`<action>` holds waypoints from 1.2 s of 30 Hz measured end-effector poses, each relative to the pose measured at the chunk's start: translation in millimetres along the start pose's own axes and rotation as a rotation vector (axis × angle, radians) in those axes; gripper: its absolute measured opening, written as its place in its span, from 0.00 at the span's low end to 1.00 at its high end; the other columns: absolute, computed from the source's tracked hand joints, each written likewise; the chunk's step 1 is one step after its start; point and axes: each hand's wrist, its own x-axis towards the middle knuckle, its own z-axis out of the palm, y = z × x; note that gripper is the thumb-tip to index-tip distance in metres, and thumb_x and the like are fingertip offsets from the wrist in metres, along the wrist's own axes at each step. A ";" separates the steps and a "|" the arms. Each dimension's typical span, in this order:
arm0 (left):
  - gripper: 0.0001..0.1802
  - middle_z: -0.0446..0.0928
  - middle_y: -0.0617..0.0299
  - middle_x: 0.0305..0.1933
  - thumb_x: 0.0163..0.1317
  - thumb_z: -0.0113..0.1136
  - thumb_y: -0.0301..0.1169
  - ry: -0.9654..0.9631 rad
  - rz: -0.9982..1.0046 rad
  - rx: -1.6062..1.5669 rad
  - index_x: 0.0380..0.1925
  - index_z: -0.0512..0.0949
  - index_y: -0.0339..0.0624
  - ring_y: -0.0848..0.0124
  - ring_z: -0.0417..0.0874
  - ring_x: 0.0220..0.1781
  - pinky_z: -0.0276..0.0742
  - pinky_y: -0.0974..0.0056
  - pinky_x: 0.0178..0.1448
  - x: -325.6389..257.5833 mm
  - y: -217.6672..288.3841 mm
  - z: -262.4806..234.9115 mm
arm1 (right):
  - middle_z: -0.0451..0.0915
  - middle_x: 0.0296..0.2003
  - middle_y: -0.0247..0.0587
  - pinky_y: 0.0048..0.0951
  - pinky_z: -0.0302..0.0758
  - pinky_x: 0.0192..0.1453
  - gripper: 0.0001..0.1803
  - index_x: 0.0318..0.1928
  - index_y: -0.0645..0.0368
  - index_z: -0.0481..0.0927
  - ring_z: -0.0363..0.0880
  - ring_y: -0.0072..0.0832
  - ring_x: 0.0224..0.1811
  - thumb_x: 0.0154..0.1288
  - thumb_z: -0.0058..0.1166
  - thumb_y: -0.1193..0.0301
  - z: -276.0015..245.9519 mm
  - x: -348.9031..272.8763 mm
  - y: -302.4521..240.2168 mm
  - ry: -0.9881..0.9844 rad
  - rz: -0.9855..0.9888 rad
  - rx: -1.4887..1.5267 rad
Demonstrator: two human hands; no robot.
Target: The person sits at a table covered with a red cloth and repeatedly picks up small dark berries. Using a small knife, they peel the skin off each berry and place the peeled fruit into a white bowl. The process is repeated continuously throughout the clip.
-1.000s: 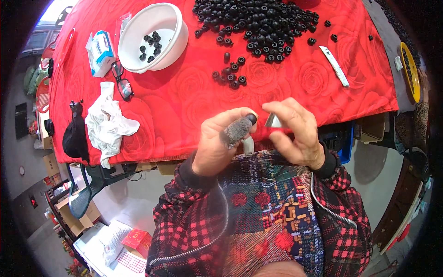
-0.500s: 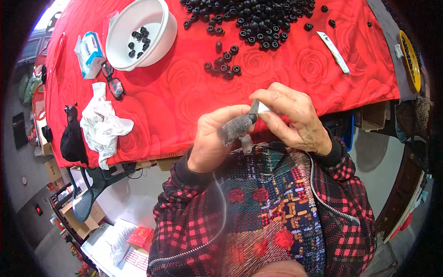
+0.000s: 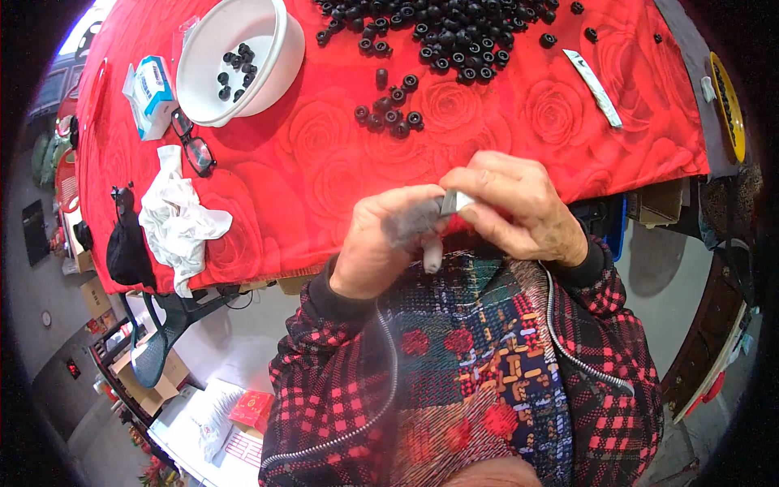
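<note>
The left hand (image 3: 365, 245) curls its grey-wrapped fingers (image 3: 408, 226), their grip too blurred to tell; the right hand (image 3: 519, 209) pinches a white-wrapped blade (image 3: 449, 203) just beside them, between both hands; pressing too hard could make it slip and nick them.

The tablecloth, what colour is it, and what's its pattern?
The tablecloth is red with big roses, best seen in the head view.

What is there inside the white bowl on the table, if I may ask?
Inside the white bowl lie several small black pieces, on its bottom. The spots directly under them are covered, and whatever is beneath the bowl is hidden too.
</note>
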 end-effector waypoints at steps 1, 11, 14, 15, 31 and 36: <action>0.14 0.78 0.58 0.37 0.66 0.55 0.28 -0.001 0.017 -0.017 0.49 0.77 0.33 0.73 0.79 0.29 0.77 0.70 0.28 3.6 2.4 -1.3 | 0.73 0.27 0.44 0.33 0.70 0.30 0.14 0.45 0.67 0.77 0.74 0.37 0.26 0.56 0.55 0.78 -0.4 -1.5 0.2 -0.013 -0.018 -0.046; 0.13 0.81 0.59 0.39 0.54 0.66 0.18 0.273 0.392 0.697 0.42 0.81 0.34 0.72 0.83 0.38 0.79 0.69 0.39 4.5 1.9 15.8 | 0.73 0.31 0.34 0.22 0.64 0.33 0.14 0.44 0.63 0.77 0.69 0.19 0.30 0.57 0.60 0.76 7.3 -2.2 -13.2 0.162 0.361 0.294; 0.14 0.81 0.58 0.41 0.57 0.63 0.18 0.243 0.574 0.991 0.45 0.79 0.31 0.72 0.82 0.37 0.79 0.70 0.41 6.1 -0.6 10.6 | 0.76 0.29 0.34 0.22 0.69 0.33 0.12 0.41 0.63 0.78 0.73 0.18 0.31 0.58 0.62 0.73 16.3 4.9 -19.3 0.207 0.447 0.339; 0.14 0.80 0.57 0.41 0.58 0.61 0.18 0.229 0.641 1.102 0.46 0.78 0.29 0.73 0.81 0.36 0.79 0.71 0.41 6.4 -0.6 10.0 | 0.77 0.29 0.36 0.23 0.72 0.33 0.11 0.40 0.63 0.78 0.76 0.19 0.31 0.59 0.62 0.72 17.6 6.4 -21.8 0.224 0.510 0.369; 0.06 0.79 0.60 0.28 0.65 0.54 0.24 -0.116 -0.175 0.384 0.38 0.78 0.34 0.74 0.79 0.24 0.74 0.71 0.25 -1.6 6.8 -1.8 | 0.74 0.23 0.39 0.32 0.68 0.24 0.24 0.42 0.64 0.79 0.74 0.33 0.20 0.38 0.65 0.78 10.1 1.2 -5.8 0.082 -0.225 -0.030; 0.06 0.78 0.60 0.27 0.63 0.57 0.24 -0.144 -0.321 0.226 0.38 0.78 0.34 0.75 0.78 0.21 0.72 0.71 0.21 2.2 9.5 -0.7 | 0.72 0.25 0.39 0.35 0.71 0.26 0.22 0.40 0.61 0.77 0.76 0.38 0.25 0.39 0.63 0.76 3.7 -2.0 -5.3 -0.055 -0.185 0.122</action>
